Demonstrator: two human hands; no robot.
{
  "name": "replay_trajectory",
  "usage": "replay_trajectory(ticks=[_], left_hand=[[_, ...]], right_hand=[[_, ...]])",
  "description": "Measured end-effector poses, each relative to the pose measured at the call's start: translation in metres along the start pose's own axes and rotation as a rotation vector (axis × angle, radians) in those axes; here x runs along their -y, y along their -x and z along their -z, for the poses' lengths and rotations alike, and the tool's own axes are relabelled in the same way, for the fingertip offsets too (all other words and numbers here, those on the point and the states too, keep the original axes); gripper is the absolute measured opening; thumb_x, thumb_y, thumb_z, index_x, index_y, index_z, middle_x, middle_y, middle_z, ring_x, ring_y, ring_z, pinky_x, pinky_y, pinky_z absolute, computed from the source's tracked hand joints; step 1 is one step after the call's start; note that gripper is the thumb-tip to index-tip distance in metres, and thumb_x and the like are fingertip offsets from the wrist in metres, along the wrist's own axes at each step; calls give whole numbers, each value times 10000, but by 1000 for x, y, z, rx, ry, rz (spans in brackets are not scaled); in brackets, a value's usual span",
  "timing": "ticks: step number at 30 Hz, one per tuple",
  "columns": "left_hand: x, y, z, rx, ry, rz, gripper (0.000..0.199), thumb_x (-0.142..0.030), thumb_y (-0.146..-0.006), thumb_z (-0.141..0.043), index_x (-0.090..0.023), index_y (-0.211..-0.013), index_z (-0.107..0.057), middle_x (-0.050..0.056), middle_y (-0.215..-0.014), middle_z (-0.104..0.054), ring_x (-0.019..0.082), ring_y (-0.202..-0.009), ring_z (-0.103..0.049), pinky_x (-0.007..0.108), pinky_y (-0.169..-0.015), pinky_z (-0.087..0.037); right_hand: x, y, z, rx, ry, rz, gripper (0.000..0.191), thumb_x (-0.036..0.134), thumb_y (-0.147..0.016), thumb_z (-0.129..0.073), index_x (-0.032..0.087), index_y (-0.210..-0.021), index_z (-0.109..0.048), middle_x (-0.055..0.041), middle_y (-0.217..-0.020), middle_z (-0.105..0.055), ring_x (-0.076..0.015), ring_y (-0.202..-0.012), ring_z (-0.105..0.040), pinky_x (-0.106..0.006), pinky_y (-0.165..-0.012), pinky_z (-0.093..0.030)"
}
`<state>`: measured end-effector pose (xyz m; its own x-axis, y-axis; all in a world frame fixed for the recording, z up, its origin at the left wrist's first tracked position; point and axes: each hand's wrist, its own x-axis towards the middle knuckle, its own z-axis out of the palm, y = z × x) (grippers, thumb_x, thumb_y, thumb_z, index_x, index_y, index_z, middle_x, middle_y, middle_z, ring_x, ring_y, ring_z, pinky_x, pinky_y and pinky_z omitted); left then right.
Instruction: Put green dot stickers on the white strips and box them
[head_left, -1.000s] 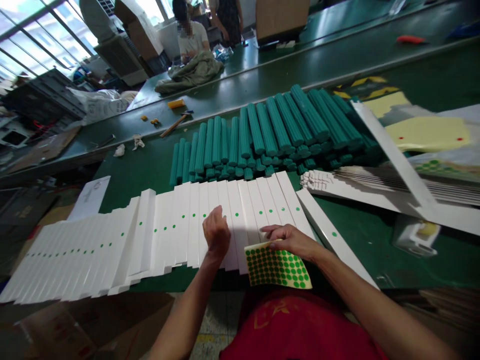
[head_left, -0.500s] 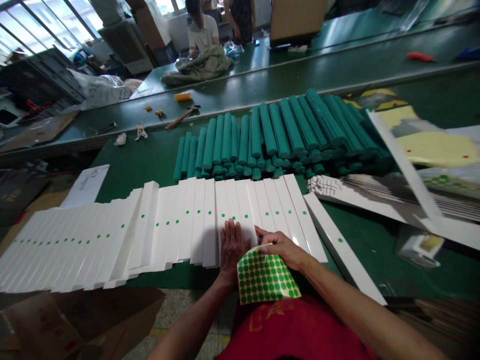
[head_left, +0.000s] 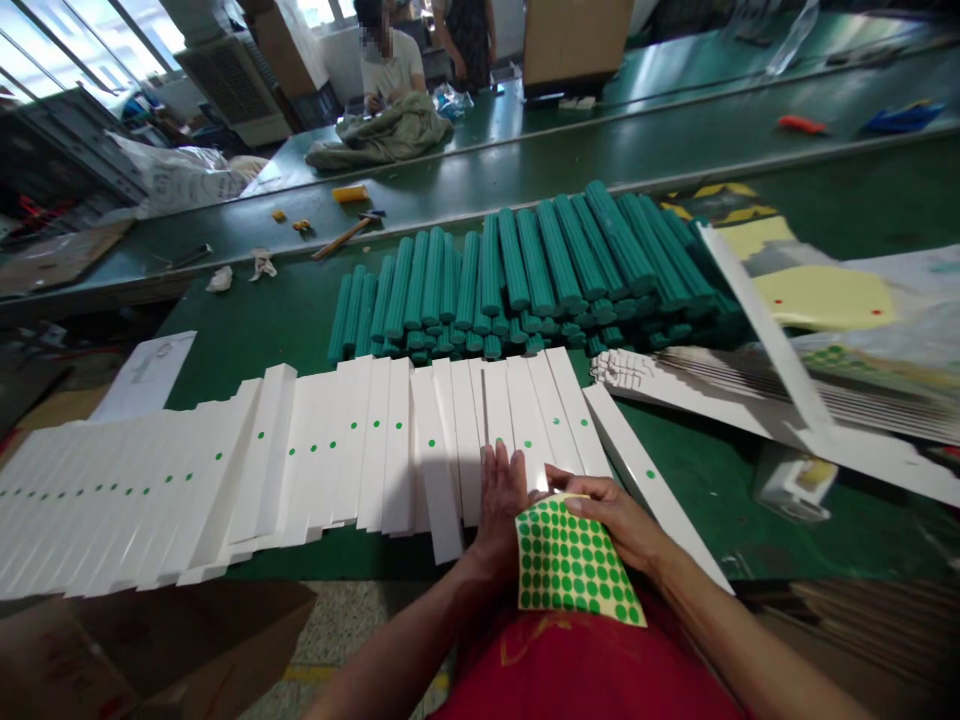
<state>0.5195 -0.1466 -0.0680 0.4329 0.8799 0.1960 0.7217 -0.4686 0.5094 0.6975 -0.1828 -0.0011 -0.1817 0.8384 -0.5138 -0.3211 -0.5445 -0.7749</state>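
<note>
A row of narrow white boxes along the near edge of the green table, with a dotted sheet held at the row's right part.

From the left, the boxes lie side by side, many marked with one green dot, contents hidden; the left hand lies flat on them, fingers extended, grasping nothing; just right of it, the sticker sheet hangs over the near edge, its top pinched between the right hand's thumb and fingers.
</note>
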Motion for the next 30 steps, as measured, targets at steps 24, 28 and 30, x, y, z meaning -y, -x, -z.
replay_trajectory(ticks=[24, 28, 30], left_hand=[[-36, -12, -26, -46, 464, 431, 541, -192, -875, -427, -104, -1403, -345, 189, -1437, -368, 254, -1352, -348, 407, -1104, -365], [-74, -24, -39, 52, 515, 329, 558, -174, -875, -431, -136, -1423, -338, 168, -1499, -289, 249, -1404, -258, 410, -1151, -292], [-83, -29, -39, 75, 504, 281, 573, -213, -869, -469, -112, -1420, -348, 184, -1510, -260, 275, -1413, -225, 442, -1157, -270]], right_hand=[[14, 29, 47, -182, 164, 69, 235, 392, -681, -763, 192, -607, -663, -99, -1045, -677, -329, -1339, -346, -461, -1031, -319], [17, 44, 77, -333, 163, 44, 260, 433, -650, -776, 190, -642, -684, -120, -1176, -633, -377, -1278, -418, -470, -934, -420], [20, 48, 88, -344, 167, 30, 282, 452, -638, -781, 183, -661, -699, -132, -1251, -598, -402, -1252, -443, -491, -917, -430]])
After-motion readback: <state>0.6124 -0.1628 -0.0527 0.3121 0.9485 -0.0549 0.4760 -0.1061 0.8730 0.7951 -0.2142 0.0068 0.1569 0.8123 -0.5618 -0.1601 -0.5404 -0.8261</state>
